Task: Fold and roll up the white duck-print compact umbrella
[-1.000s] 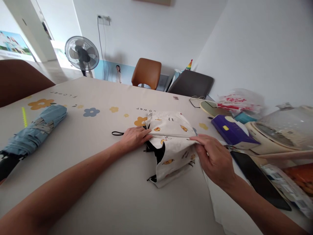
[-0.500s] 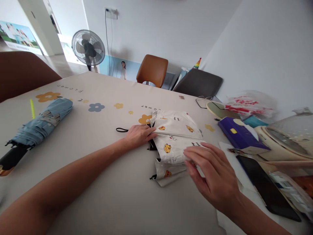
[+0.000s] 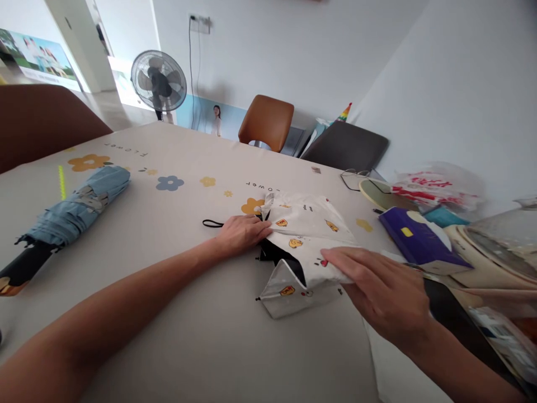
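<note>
A white folding umbrella [image 3: 310,232] with small yellow cartoon prints lies loosely folded on the table, its black underside showing at an open fold. My left hand [image 3: 243,235] is closed around its handle end, where a black wrist strap [image 3: 212,223] sticks out to the left. My right hand [image 3: 380,285] pinches a fabric panel near the right side, thumb below and fingers on top. One loose panel hangs toward me, with a black rib tip at its corner. The handle itself is mostly hidden under my left hand.
A folded blue umbrella [image 3: 79,210] lies at the left. Along the right side are a purple tissue box [image 3: 419,238], a black phone [image 3: 459,324], eyeglasses [image 3: 352,180], a plastic bag [image 3: 438,184] and a covered container [image 3: 503,246]. Chairs and a fan [image 3: 159,81] stand beyond the table.
My right hand has closed on the fabric panel and lifted it, widening the fold so that more black underside shows. My left hand stays at the handle end.
</note>
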Demonstrator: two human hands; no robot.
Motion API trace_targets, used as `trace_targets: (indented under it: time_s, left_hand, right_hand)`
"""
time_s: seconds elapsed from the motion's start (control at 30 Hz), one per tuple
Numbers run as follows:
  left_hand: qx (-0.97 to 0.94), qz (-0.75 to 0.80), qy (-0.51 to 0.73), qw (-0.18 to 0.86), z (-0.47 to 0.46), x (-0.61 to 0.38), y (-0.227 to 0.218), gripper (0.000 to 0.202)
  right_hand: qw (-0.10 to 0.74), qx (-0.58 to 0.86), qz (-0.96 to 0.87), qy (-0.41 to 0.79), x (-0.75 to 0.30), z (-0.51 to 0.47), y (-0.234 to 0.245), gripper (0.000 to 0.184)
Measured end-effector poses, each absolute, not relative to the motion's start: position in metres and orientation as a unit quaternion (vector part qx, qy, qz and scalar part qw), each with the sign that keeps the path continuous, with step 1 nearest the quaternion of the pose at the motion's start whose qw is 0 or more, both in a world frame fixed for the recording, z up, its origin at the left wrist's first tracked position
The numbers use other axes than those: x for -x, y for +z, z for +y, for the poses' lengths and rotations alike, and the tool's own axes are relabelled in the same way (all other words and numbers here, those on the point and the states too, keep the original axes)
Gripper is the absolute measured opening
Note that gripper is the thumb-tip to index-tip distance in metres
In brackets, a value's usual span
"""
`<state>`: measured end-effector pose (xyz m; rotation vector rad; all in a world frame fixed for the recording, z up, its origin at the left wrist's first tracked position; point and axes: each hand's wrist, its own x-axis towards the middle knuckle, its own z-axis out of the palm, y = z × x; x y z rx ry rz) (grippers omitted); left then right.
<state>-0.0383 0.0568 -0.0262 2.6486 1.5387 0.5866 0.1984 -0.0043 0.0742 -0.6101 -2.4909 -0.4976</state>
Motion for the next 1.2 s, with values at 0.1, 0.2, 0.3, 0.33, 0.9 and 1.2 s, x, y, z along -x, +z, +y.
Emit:
trace_targets:
  time_s: [0.1, 0.2, 0.3, 0.33, 0.9, 1.2]
  left_hand:
    - [-0.850, 0.492, 0.185, 0.022, 0.055, 0.039, -0.022, 0.042]
    - [-0.859, 0.480, 0.176, 0.028, 0.054, 0.040, -0.018, 0.038]
    - [-0.873, 0.456, 0.171, 0.031, 0.054, 0.041, -0.017, 0.031]
    - [-0.875, 0.453, 0.170, 0.032, 0.054, 0.041, -0.017, 0.029]
    - [-0.862, 0.482, 0.154, 0.041, 0.052, 0.037, -0.015, 0.018]
    - [-0.846, 0.505, 0.165, 0.051, 0.052, 0.035, -0.016, 0.058]
  right_hand:
    - [0.303, 0.197, -0.893, -0.269, -0.196, 0.021, 0.079, 0.019]
    - [0.296, 0.262, -0.869, -0.297, -0.192, 0.062, 0.081, 0.023]
    - [0.248, 0.370, -0.854, -0.267, -0.183, 0.102, 0.084, 0.036]
    - [0.230, 0.390, -0.854, -0.258, -0.178, 0.114, 0.084, 0.039]
    - [-0.103, 0.420, -0.886, -0.169, -0.148, 0.187, 0.005, 0.041]
    - [-0.135, 0.428, -0.884, -0.135, -0.149, 0.192, 0.001, 0.039]
